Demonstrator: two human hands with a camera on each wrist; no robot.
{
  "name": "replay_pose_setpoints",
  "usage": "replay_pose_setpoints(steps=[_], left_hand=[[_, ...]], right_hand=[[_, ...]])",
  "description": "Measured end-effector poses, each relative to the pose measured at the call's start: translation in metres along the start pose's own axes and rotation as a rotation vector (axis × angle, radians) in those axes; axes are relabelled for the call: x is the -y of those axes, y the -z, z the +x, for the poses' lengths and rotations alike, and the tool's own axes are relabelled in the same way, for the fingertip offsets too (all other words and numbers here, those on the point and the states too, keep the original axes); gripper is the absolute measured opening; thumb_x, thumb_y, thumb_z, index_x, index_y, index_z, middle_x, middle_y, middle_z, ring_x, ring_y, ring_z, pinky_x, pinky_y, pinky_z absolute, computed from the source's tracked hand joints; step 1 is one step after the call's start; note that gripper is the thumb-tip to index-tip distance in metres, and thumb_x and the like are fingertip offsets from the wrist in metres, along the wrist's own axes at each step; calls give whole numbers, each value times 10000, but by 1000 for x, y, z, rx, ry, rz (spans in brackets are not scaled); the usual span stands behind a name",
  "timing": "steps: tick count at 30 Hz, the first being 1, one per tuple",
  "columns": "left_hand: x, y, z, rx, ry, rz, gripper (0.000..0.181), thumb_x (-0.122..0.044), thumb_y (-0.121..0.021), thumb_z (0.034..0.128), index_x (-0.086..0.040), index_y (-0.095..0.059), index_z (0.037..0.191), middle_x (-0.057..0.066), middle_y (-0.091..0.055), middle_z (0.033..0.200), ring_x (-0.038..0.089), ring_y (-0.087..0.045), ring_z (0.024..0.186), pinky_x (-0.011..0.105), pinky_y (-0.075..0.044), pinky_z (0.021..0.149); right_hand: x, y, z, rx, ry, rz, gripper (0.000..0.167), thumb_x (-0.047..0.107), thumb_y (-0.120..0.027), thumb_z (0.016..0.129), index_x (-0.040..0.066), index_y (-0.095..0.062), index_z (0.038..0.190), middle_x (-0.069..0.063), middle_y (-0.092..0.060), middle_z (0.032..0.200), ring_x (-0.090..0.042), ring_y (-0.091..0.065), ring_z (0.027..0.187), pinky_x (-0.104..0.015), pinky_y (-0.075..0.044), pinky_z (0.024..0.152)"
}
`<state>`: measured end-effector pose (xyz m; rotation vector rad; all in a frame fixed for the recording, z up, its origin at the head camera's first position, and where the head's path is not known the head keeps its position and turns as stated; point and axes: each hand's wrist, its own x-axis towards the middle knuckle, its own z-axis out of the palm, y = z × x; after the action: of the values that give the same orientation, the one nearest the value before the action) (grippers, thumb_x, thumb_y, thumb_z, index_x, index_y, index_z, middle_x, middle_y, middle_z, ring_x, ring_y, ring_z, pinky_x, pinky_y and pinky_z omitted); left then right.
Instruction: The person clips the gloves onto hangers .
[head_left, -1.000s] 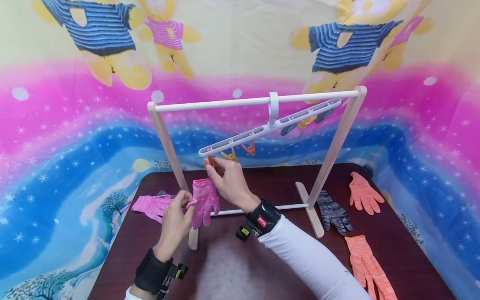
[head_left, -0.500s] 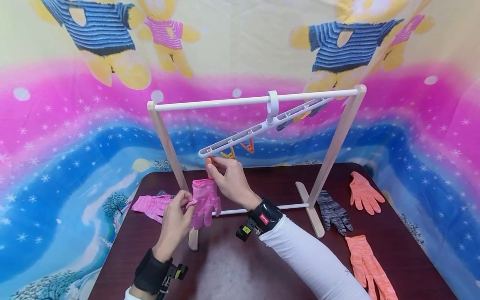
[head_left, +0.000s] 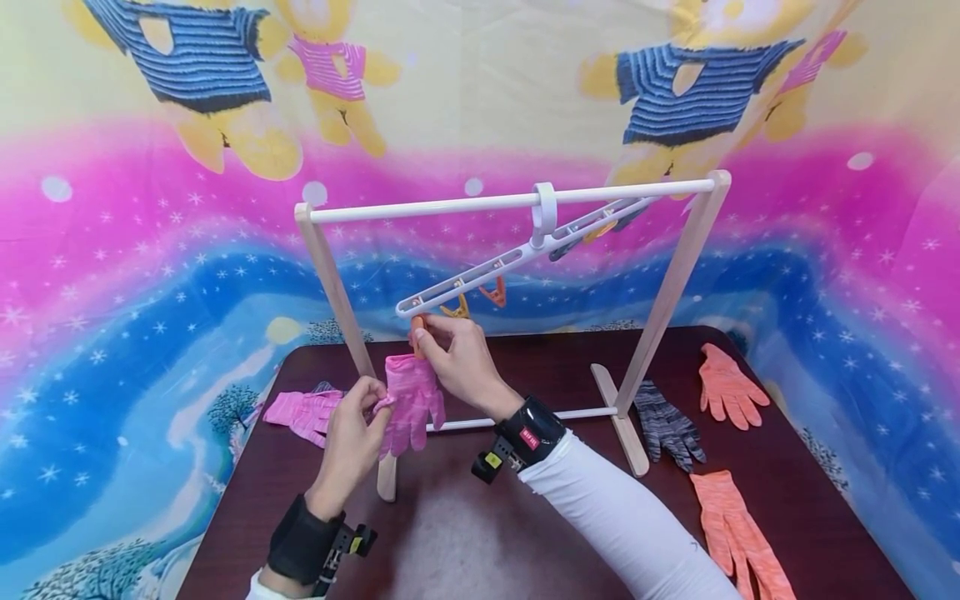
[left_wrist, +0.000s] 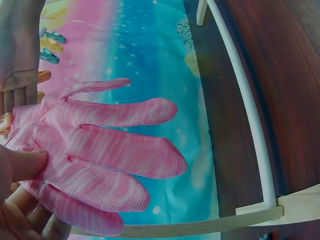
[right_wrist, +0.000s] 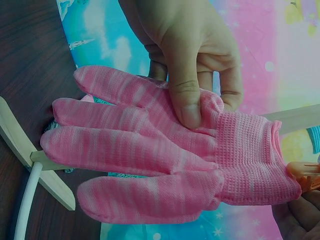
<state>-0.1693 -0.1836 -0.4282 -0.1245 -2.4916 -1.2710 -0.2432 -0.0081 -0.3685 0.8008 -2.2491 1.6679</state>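
Observation:
A pink striped glove (head_left: pixel 411 400) hangs fingers down below the left end of a white hanger (head_left: pixel 472 282). The left hand (head_left: pixel 355 440) pinches the glove's side between thumb and fingers, clearly seen in the right wrist view. At the cuff, the right hand (head_left: pixel 467 365) grips an orange clothespin (head_left: pixel 417 329). In the right wrist view that clothespin (right_wrist: pixel 305 169) meets the edge of the cuff (right_wrist: pixel 255 160); how firmly it bites is hidden. The hanger tilts, its left end low, on the rack's top bar (head_left: pixel 420 207).
Another pink glove (head_left: pixel 300 411) lies on the table's left, partly over a dark one. On the right lie a grey glove (head_left: pixel 667 425) and two orange gloves (head_left: pixel 731 387). Yellow (head_left: pixel 456 308) and orange clips (head_left: pixel 495 292) hang from the hanger. The rack's wooden posts (head_left: pixel 671 292) stand either side.
The pink glove's fingers have swung slightly right, and its cuff has risen a little toward the clothespin. The hanger's right end has turned away and shifted left. Both hands have hardly moved.

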Motion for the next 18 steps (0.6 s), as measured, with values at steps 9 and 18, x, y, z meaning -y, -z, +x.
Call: replay_pose_setpoints(steps=[9,18], left_hand=[[-2,2,5,-8,-7,-15,154,38,-678,914,-53,-571,978,95,-662,869,138,-546,721,220,-370,559],[-6,5,11,-4,-20,-3,151,28,-680,916,-51,-572,985,101,-669,872,154,-560,737,220,-390,573]], right_hand=[[2,0,0,10,-9,-10,274,113,-588,1006,5,-698,1233,-128,-764,928,-183,-751,895,-177,-524,718],[2,0,-1,11,-17,-2,281,142,-598,1011,29,-698,1248,-109,-732,856,-132,-696,768,-180,-480,614]])
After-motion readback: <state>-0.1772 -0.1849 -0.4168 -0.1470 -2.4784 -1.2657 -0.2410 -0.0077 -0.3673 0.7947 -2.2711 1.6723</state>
